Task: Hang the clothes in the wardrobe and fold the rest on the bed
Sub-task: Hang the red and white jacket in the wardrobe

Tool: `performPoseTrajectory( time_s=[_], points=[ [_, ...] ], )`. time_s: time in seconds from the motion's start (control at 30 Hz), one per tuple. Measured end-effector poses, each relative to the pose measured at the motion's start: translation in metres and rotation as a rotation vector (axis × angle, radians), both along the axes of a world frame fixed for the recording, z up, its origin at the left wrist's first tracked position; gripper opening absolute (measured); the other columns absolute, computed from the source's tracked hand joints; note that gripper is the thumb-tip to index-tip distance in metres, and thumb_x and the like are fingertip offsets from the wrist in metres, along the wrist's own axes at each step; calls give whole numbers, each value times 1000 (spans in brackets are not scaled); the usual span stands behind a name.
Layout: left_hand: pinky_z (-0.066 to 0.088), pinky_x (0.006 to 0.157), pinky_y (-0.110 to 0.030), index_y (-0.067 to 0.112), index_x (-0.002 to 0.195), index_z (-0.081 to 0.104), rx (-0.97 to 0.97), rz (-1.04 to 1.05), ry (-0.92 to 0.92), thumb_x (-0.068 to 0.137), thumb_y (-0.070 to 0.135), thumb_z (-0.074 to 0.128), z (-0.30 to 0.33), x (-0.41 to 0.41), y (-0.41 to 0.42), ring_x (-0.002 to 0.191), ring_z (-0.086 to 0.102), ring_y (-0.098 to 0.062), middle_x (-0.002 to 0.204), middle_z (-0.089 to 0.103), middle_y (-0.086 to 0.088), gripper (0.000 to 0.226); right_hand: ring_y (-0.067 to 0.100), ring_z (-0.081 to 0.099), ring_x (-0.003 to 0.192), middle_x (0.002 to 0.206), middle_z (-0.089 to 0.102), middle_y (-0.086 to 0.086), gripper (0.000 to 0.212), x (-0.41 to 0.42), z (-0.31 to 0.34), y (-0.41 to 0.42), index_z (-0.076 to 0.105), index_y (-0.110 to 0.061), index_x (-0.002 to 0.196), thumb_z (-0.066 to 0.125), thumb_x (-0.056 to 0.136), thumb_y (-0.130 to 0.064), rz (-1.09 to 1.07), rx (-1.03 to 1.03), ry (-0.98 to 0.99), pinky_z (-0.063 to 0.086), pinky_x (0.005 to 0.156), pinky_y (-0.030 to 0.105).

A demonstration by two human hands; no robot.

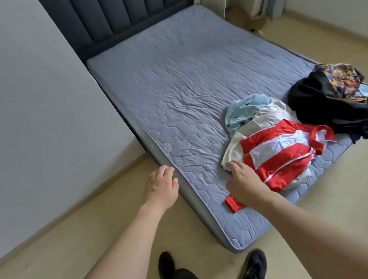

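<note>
A bed (173, 84) with a quilted blue-grey mattress fills the middle of the head view. Near its foot lies a heap of clothes: a red and white striped jacket (277, 153) on top, a white garment (265, 116) under it, a light blue garment (242, 109) behind. Further right sits a second heap, a black garment (331, 108) with a colourful patterned one (340, 76) on it. My right hand (244, 183) reaches over the mattress, fingers loosely extended, fingertips at the white edge of the near heap. My left hand (160, 188) hovers relaxed at the mattress corner, holding nothing.
A grey wall (31, 108) runs along the bed's left side, and a dark padded headboard (123, 11) stands at the back. Beige floor (340, 203) lies around the foot of the bed. A cardboard box (248, 18) and a curtain sit at the back right. My black shoes show at the bottom.
</note>
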State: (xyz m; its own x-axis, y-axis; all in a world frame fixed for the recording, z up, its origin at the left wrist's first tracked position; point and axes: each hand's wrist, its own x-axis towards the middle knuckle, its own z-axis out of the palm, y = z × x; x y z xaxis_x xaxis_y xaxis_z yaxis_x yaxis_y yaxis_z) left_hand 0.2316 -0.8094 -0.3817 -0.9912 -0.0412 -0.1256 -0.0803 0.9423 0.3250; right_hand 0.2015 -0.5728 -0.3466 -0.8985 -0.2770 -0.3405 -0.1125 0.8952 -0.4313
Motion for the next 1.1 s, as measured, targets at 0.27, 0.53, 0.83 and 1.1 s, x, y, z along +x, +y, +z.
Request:
performPoseTrajectory(
  time_s=[0.27, 0.53, 0.83, 1.1],
  points=[
    [37, 99, -36, -1, 117, 60, 163, 126, -108, 83, 29, 33, -8, -45, 119, 112, 53, -35, 119, 57, -18, 52, 27, 43, 128, 139, 46, 11, 54, -48, -8, 114, 42, -5, 138, 53, 85, -13, -35, -1, -32, 32, 106, 31],
    [36, 101, -37, 9, 123, 53, 125, -28, -173, 94, 21, 44, -35, -145, 247, 118, 48, -28, 128, 52, -10, 33, 25, 39, 133, 147, 37, 11, 60, -124, -31, 235, 36, -7, 143, 50, 85, -10, -214, -34, -147, 30, 109, 33],
    [35, 106, -37, 15, 126, 52, 149, 69, -347, 92, 21, 43, -94, -274, 439, 124, 46, -25, 130, 51, -3, 35, 29, 52, 112, 129, 50, 14, 45, -260, -127, 440, 49, -9, 128, 44, 84, -11, -424, -64, -395, 45, 94, 40],
    [42, 85, -23, 25, 106, 59, 387, 212, -675, 89, 22, 48, -222, -359, 603, 102, 58, -18, 122, 56, 2, 20, 33, 57, 93, 112, 59, 16, 35, -372, -273, 574, 57, -4, 116, 43, 83, -1, -449, -39, -418, 46, 73, 34]
  ],
)
